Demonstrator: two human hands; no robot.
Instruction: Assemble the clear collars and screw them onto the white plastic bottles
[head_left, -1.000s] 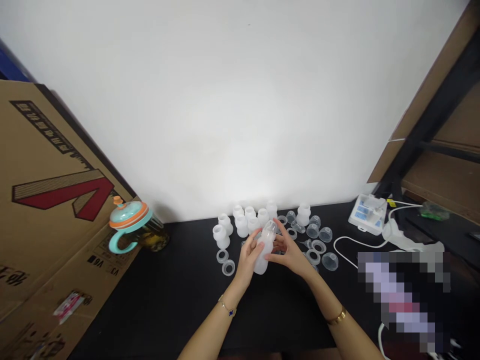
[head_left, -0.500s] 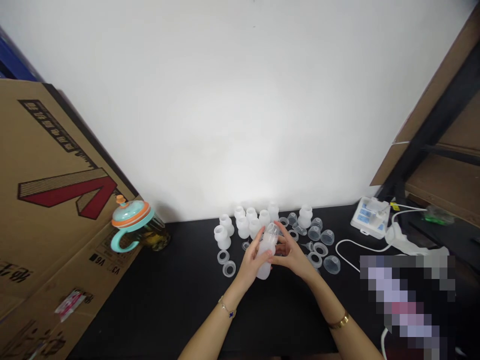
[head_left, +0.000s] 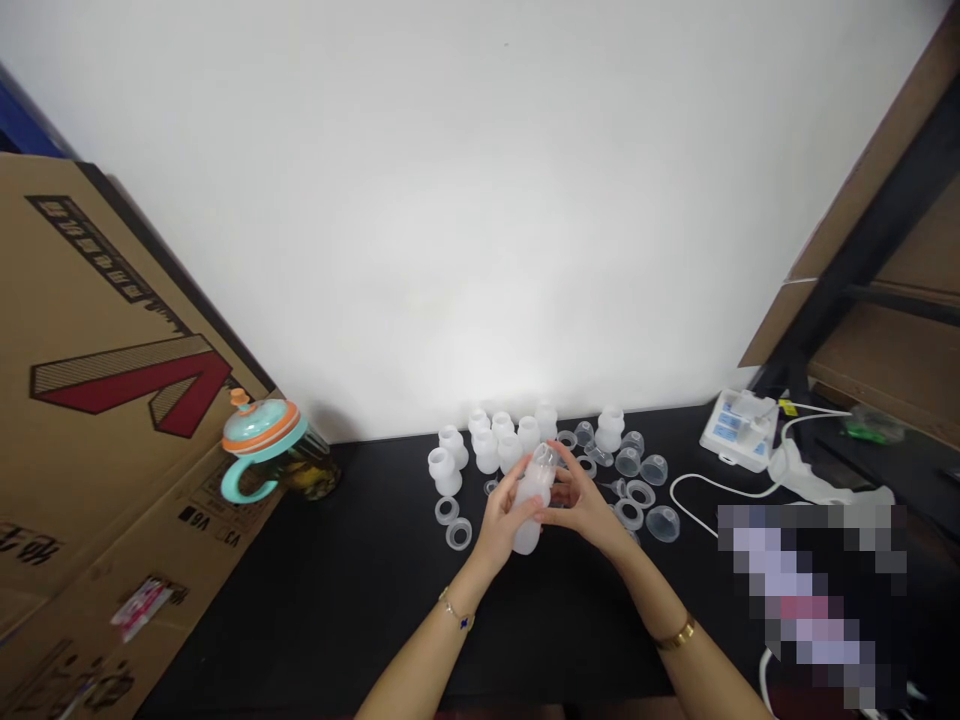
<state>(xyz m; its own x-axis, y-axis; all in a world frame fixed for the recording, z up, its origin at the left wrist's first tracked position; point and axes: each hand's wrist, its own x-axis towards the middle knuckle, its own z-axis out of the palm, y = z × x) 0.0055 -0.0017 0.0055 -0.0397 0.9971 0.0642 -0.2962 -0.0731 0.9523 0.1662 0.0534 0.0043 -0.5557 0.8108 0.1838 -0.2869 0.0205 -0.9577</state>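
A frosted white baby bottle [head_left: 529, 536] with a clear dome cap [head_left: 545, 456] leans slightly to the right between my two hands, above the black table. My left hand [head_left: 499, 524] wraps around the bottle's body from the left. My right hand [head_left: 587, 512] grips it from the right, its index finger at the cap and its thumb lower on the body. Behind them stand several open white bottle bodies [head_left: 485, 452]. Translucent collar rings [head_left: 459, 533] lie to the left, and more rings [head_left: 640, 493] and clear dome caps [head_left: 654, 470] lie to the right.
A glass pitcher [head_left: 285, 450] with a turquoise and orange lid stands at the left beside a large cardboard box [head_left: 97, 310]. On the right are a white power strip [head_left: 739, 432], its cable and a pixelated area. A white wall [head_left: 480, 200] closes off the back.
Almost nothing differs. Both hands keep the same hold on the baby bottle, and the view has shifted very slightly.
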